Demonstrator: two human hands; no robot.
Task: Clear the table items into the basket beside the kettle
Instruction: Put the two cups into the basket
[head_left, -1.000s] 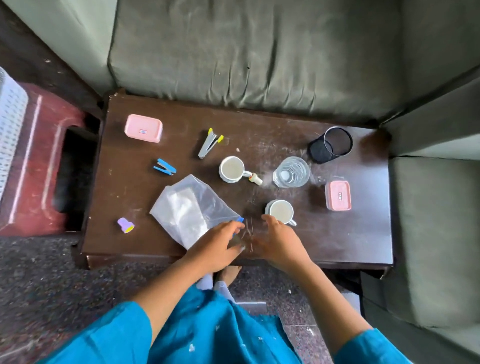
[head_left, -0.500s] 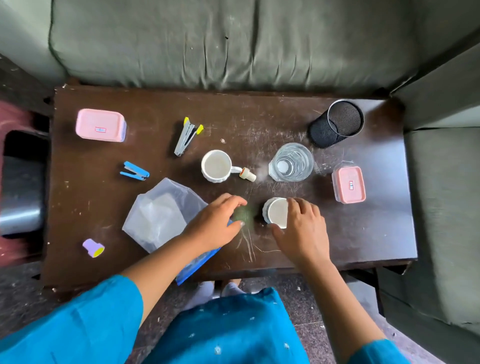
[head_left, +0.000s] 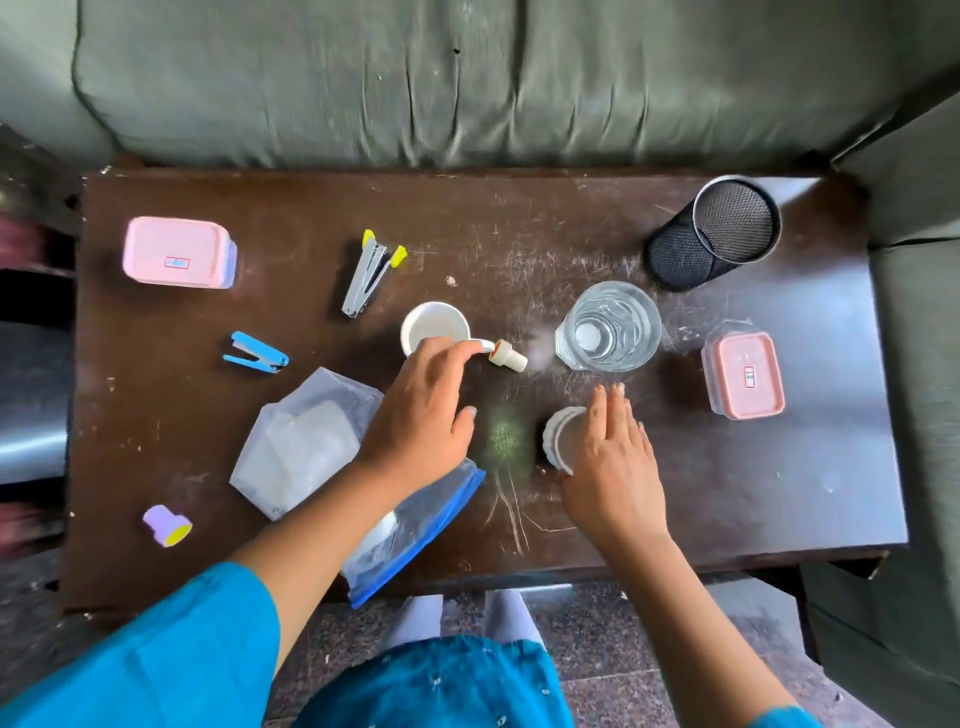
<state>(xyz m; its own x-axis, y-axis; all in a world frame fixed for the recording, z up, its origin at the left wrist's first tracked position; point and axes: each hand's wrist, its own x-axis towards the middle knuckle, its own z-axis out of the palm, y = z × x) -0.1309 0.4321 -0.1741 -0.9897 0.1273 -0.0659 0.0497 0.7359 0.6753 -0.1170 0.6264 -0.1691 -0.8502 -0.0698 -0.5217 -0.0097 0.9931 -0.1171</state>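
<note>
Your left hand (head_left: 415, 410) has its fingertips curled at the handle of the far white cup (head_left: 434, 327), seemingly pinching it, though whether the grip is closed you cannot tell. Your right hand (head_left: 608, 457) lies over the near white cup (head_left: 563, 439), fingers pressed together and straight, not yet wrapped round it. Neither the basket nor the kettle is in view, so both cups have an unseen way to travel.

Taking the far cup as the landmark: the small dropper cap (head_left: 509, 356) sits just beside its handle, and lifting by that handle could knock it rolling. The glass of water (head_left: 608, 326) stands to its right, near your right fingertips; a careless sweep there risks a spill across the table (head_left: 727, 519). The zip bag (head_left: 363, 467) lies nearer you than the cup, under your left forearm and overhanging the table edge, so drawing that arm back could drag it off. A one-finger handle hold may also let the cup swing.
</note>
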